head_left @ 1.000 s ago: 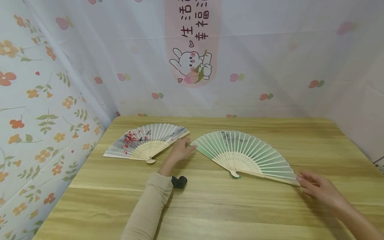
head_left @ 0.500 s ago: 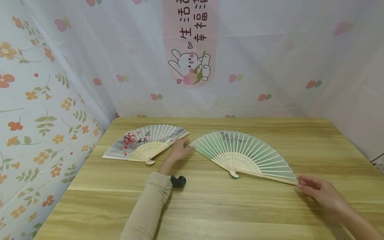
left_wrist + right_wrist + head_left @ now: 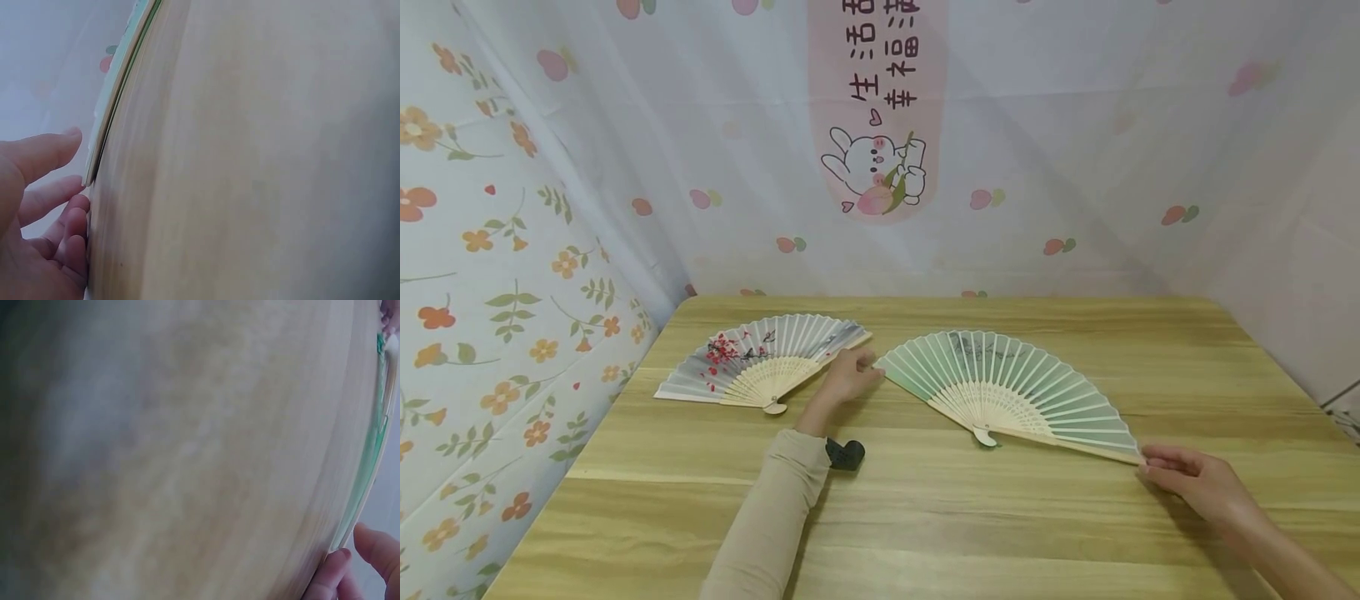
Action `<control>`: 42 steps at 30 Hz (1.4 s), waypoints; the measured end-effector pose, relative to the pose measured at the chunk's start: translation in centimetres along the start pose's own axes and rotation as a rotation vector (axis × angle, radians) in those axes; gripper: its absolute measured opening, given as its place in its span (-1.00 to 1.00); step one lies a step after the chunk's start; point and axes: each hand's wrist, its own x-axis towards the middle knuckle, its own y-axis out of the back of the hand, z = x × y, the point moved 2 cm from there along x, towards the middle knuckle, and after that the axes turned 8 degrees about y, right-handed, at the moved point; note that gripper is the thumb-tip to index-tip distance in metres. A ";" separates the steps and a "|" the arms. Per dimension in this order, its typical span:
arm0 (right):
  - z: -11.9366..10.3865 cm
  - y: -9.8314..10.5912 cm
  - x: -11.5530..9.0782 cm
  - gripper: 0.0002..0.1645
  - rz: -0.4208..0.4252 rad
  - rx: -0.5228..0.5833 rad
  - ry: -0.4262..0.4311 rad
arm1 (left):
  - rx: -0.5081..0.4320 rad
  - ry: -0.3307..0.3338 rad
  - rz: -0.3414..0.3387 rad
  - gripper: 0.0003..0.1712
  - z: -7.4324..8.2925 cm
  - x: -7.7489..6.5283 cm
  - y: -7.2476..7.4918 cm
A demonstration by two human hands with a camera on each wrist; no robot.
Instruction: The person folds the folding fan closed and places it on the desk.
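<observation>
A green folding fan (image 3: 1000, 392) lies spread on the wooden table, its pivot end toward the near side. At its right end my right hand (image 3: 1202, 487) pinches the outer stick; in the right wrist view the thumb (image 3: 378, 547) and fingertips stand on either side of the fan's tip. My left hand (image 3: 846, 375) is at the fan's left corner. In the left wrist view its index finger reaches the tip of the fan's edge (image 3: 106, 125), while the thumb stands apart. Behind that hand a grey folding fan (image 3: 767, 358) with red blossoms is also spread.
A small dark object (image 3: 847, 455) shows beside the left sleeve (image 3: 767, 517). White printed curtains (image 3: 1037, 150) hang behind the table (image 3: 962, 525) and at its left. A thin dark cord (image 3: 1347, 417) shows at the far right.
The right hand's fingers have closed in on the green fan's right end. The left hand stays by its left corner, and both fans keep their places on the table; the view has shifted slightly.
</observation>
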 end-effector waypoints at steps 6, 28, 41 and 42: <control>0.2 -0.1 0.1 -0.28 0.015 -0.013 -0.002 | -0.024 0.057 -0.024 -0.61 -0.3 0.2 -0.2; 0.3 -0.2 0.5 -0.39 0.076 -0.100 0.048 | -0.023 0.046 0.055 -0.74 -0.5 0.6 -0.6; 0.1 -0.3 0.5 -0.45 0.079 -0.099 0.078 | -0.048 0.087 0.027 -0.71 -0.5 0.7 -0.5; 0.1 -0.3 0.5 -0.45 0.077 -0.097 0.079 | -0.049 0.091 0.025 -0.70 -0.5 0.7 -0.5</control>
